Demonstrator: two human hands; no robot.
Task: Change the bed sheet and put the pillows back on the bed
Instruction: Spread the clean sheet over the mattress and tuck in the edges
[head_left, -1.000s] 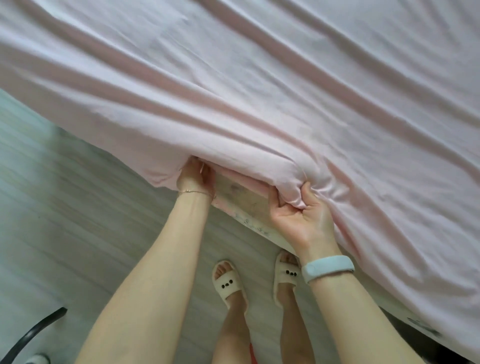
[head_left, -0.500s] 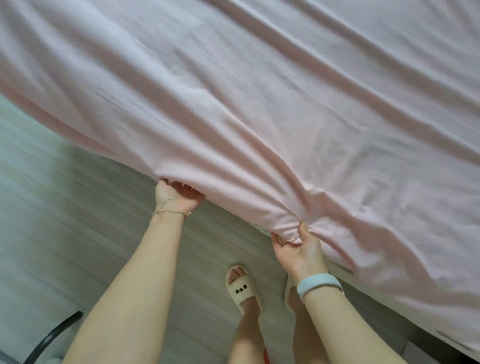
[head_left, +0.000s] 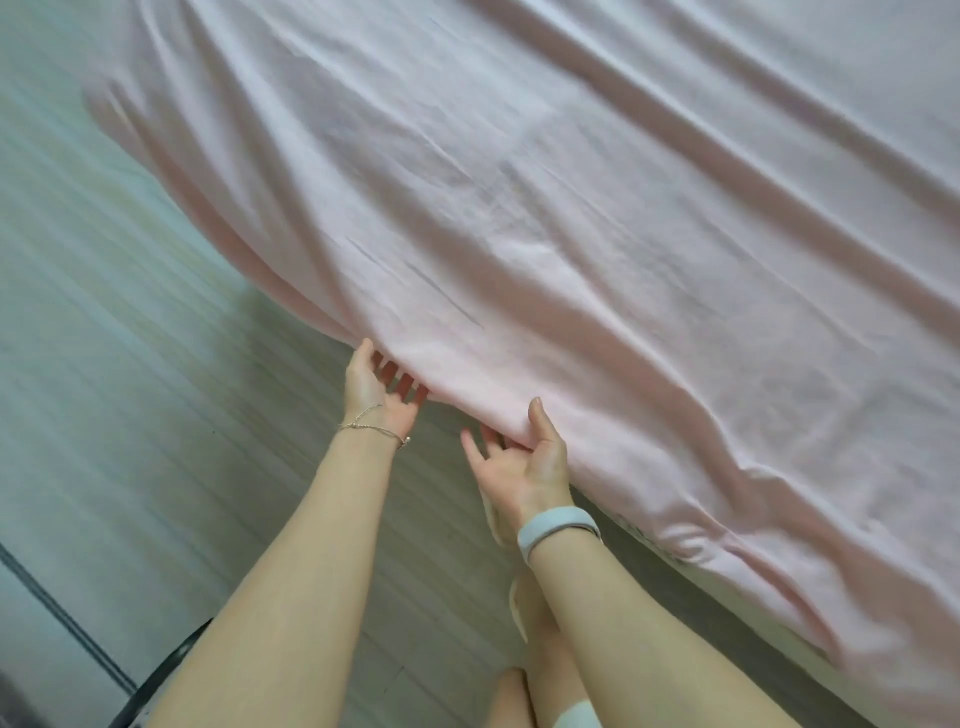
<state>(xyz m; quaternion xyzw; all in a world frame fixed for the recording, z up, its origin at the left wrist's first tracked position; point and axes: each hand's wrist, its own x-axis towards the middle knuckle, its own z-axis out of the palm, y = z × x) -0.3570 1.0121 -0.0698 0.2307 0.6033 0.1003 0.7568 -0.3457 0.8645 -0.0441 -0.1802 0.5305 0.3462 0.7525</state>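
Item: pink bed sheet (head_left: 597, 249), spread over the bed top and wrinkled in long diagonal folds, its near edge draped over the side with the hem apparently not yet tucked; no pillows in view, so smoothing, tucking and pillow return are judged left to do. Hands: left hand (head_left: 374, 389) palm up, fingers spread and reaching under the hanging hem; right hand (head_left: 519, 457) close beside it, thumb over a fold and fingers beneath, loosely pinching it. Clearance: wood floor (head_left: 130, 415) open along the bedside, a dark curved bar (head_left: 161, 675) at the lower left well apart from the hands
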